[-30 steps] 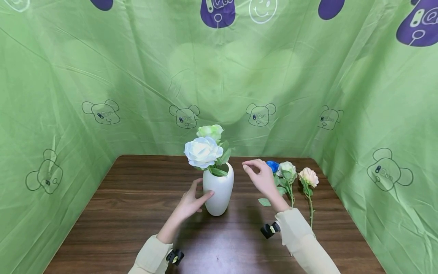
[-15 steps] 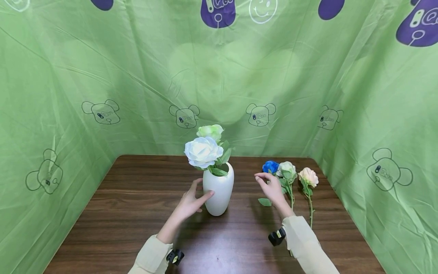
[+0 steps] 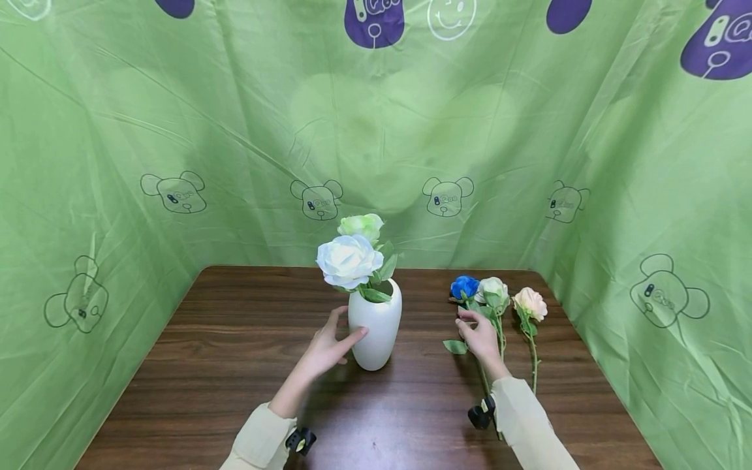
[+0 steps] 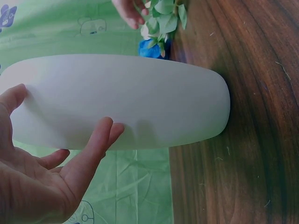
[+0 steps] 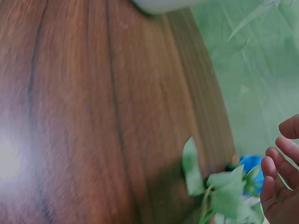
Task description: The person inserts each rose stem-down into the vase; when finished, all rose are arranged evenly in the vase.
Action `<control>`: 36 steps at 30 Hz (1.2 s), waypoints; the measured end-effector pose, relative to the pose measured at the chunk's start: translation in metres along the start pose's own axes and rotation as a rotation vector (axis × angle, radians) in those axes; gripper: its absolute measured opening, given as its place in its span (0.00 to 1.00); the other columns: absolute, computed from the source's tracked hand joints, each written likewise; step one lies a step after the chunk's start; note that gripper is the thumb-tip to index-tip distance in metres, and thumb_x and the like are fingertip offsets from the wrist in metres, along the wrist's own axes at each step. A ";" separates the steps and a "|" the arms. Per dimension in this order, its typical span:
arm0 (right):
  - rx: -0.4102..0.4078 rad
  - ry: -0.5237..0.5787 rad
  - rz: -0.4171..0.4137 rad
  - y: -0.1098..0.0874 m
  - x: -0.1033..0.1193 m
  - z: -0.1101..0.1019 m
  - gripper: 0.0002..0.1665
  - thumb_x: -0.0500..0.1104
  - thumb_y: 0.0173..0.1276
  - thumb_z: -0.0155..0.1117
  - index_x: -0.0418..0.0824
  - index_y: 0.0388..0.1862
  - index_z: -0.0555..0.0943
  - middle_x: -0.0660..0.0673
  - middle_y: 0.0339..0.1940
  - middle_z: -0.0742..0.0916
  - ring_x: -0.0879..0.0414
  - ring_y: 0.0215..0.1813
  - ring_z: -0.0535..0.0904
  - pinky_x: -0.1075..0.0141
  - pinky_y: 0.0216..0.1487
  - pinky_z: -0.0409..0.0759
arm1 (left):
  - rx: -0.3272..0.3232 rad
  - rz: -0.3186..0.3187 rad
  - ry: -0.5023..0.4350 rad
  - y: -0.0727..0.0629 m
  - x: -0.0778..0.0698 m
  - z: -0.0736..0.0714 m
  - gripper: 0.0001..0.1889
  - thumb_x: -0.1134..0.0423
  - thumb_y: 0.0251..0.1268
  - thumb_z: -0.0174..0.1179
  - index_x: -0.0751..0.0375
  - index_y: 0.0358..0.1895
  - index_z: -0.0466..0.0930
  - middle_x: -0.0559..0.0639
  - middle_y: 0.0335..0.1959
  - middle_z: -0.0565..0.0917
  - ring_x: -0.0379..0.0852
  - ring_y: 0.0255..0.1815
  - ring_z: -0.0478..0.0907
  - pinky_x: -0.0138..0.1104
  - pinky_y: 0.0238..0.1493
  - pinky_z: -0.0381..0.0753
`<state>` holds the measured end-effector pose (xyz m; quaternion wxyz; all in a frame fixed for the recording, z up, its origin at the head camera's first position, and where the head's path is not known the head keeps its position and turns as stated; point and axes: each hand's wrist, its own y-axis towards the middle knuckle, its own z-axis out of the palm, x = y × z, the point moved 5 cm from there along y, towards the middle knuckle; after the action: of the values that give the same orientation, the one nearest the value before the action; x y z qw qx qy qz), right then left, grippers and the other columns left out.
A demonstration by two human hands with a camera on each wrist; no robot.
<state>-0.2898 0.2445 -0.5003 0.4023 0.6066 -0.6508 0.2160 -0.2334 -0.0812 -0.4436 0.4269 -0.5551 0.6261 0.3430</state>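
A white vase (image 3: pixel 378 329) stands on the table with a pale blue-white rose (image 3: pixel 349 261) and a light green rose (image 3: pixel 361 225) in it. My left hand (image 3: pixel 323 346) holds the vase lightly at its left side, the thumb on its front; in the left wrist view the fingertips (image 4: pixel 106 123) rest against the smooth wall. To the right, my right hand (image 3: pixel 480 338) hovers over the leaves and stem below a blue rose (image 3: pixel 464 287). In the right wrist view its fingers are loosely bent and apart, with leaves (image 5: pixel 229 198) beside them and nothing held.
A white-green rose (image 3: pixel 493 292) lies beside the blue one, and a pale pink rose (image 3: pixel 530 304) lies farther right. Both have long stems on the dark wooden table (image 3: pixel 235 365). Green printed cloth (image 3: pixel 376 150) hangs behind the table and at both sides.
My right hand has moved right and down, away from the vase to the blue rose's stem, uncovering the blue bloom. My left hand and the vase have stayed in place.
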 end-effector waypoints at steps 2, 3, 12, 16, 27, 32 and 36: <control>-0.011 -0.030 0.033 0.000 -0.009 -0.002 0.16 0.39 0.57 0.62 0.34 0.44 0.78 0.38 0.39 0.82 0.46 0.37 0.77 0.57 0.37 0.74 | -0.001 -0.002 -0.001 0.000 0.000 0.000 0.37 0.40 0.52 0.56 0.52 0.63 0.55 0.73 0.56 0.63 0.47 0.12 0.75 0.36 0.17 0.77; -0.016 -0.041 0.050 0.000 -0.013 -0.003 0.17 0.39 0.57 0.62 0.33 0.45 0.78 0.38 0.40 0.81 0.46 0.38 0.77 0.56 0.38 0.73 | -0.001 -0.003 -0.002 0.000 0.000 0.000 0.37 0.40 0.52 0.56 0.52 0.63 0.55 0.73 0.56 0.63 0.47 0.12 0.75 0.36 0.17 0.77; -0.011 -0.101 0.194 -0.002 -0.045 -0.007 0.21 0.42 0.58 0.60 0.34 0.50 0.74 0.36 0.44 0.79 0.43 0.47 0.72 0.51 0.45 0.69 | -0.010 0.001 -0.006 0.001 0.002 0.001 0.36 0.41 0.53 0.57 0.51 0.62 0.56 0.69 0.57 0.64 0.46 0.13 0.75 0.35 0.15 0.77; 0.017 -0.093 0.244 -0.005 -0.053 -0.007 0.22 0.43 0.60 0.58 0.35 0.52 0.73 0.36 0.47 0.77 0.42 0.48 0.71 0.51 0.45 0.68 | -0.011 0.005 -0.014 0.001 0.003 0.002 0.36 0.41 0.53 0.57 0.51 0.62 0.56 0.67 0.58 0.64 0.46 0.13 0.75 0.35 0.15 0.77; 0.074 -0.135 0.260 -0.012 -0.060 -0.006 0.26 0.46 0.59 0.59 0.32 0.53 0.71 0.33 0.45 0.76 0.40 0.45 0.72 0.49 0.41 0.70 | -0.002 0.001 -0.018 0.001 0.003 0.003 0.36 0.41 0.52 0.57 0.50 0.62 0.55 0.65 0.59 0.63 0.46 0.14 0.75 0.35 0.15 0.77; 0.107 -0.157 0.264 -0.013 -0.062 -0.003 0.29 0.47 0.58 0.58 0.32 0.55 0.70 0.35 0.42 0.76 0.42 0.42 0.72 0.51 0.40 0.69 | 0.000 -0.001 -0.015 0.001 0.002 0.002 0.36 0.40 0.52 0.57 0.49 0.62 0.55 0.64 0.59 0.63 0.47 0.14 0.75 0.35 0.16 0.77; 0.124 -0.167 0.252 -0.014 -0.061 -0.002 0.29 0.46 0.57 0.60 0.31 0.55 0.69 0.35 0.41 0.76 0.43 0.40 0.72 0.52 0.38 0.69 | -0.001 0.004 -0.021 0.000 0.001 0.002 0.36 0.40 0.52 0.57 0.50 0.62 0.55 0.65 0.59 0.63 0.47 0.14 0.75 0.35 0.16 0.77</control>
<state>-0.2797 0.2813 -0.5503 0.2785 0.5595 -0.7384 0.2534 -0.2334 -0.0801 -0.4457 0.4322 -0.5504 0.6226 0.3501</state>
